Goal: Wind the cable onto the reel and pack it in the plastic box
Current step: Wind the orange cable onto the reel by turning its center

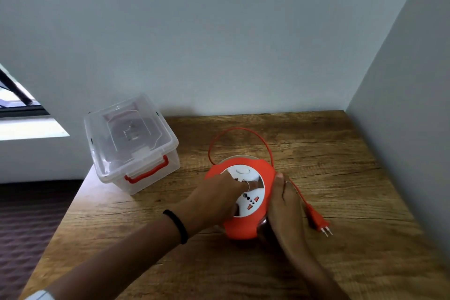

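Note:
An orange round cable reel (pixel 243 228) with a white socket face lies flat on the wooden table (pixel 341 263). My left hand (pixel 214 198) rests on top with its fingers pressed into the white centre. Against the reel's right edge my right hand (pixel 285 204) lies flat, gripping the rim. A loop of orange cable (pixel 239 129) arches behind the reel. The rest runs past my right hand to the orange plug (pixel 317 219), which lies on the table. The clear plastic box (pixel 131 141) with a red handle stands at the back left, lid on.
A grey wall runs behind the table and another closes off its right side. The table's left edge drops to a dark floor (pixel 24 226). A window (pixel 17 102) shows at far left.

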Action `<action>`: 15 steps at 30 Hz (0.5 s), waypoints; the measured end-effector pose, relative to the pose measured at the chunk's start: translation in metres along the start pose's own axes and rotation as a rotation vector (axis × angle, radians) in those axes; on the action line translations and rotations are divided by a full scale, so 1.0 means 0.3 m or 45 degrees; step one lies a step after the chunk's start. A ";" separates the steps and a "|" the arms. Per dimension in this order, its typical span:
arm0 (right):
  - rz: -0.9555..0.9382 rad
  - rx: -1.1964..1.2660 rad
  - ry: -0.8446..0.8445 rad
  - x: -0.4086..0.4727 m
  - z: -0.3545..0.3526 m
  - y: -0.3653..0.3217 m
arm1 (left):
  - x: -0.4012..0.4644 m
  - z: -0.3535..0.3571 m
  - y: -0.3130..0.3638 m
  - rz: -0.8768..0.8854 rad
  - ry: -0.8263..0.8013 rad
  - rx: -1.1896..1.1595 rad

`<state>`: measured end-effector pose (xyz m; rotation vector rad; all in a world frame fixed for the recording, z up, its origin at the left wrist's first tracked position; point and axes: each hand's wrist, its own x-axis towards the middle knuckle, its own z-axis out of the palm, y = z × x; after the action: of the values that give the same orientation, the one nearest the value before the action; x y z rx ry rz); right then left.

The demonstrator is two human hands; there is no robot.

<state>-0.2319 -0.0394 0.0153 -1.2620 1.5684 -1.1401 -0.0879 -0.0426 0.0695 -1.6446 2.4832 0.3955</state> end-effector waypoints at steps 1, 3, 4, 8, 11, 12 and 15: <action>-0.013 -0.048 -0.036 0.017 -0.013 0.002 | -0.002 -0.009 0.003 0.045 -0.027 0.040; -0.034 -0.161 -0.182 0.057 -0.040 0.004 | -0.007 -0.024 0.005 0.161 -0.097 0.128; -0.042 -0.218 -0.276 0.079 -0.051 0.007 | -0.008 -0.029 0.005 0.213 -0.143 0.163; -0.022 -0.248 -0.524 0.123 -0.074 -0.003 | -0.010 -0.059 0.007 0.327 -0.276 0.301; -0.016 -0.169 -0.479 0.112 -0.062 -0.001 | 0.000 -0.096 0.001 0.379 -0.228 0.400; -0.011 -0.161 -0.430 0.104 -0.053 0.009 | 0.005 -0.105 -0.003 0.387 -0.217 0.427; 0.027 -0.124 -0.307 0.073 -0.039 0.019 | 0.021 -0.116 -0.014 0.371 -0.210 0.465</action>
<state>-0.2484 -0.0584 0.0118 -1.3877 1.4664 -0.8707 -0.0855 -0.0597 0.1005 -1.0746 2.4874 0.0908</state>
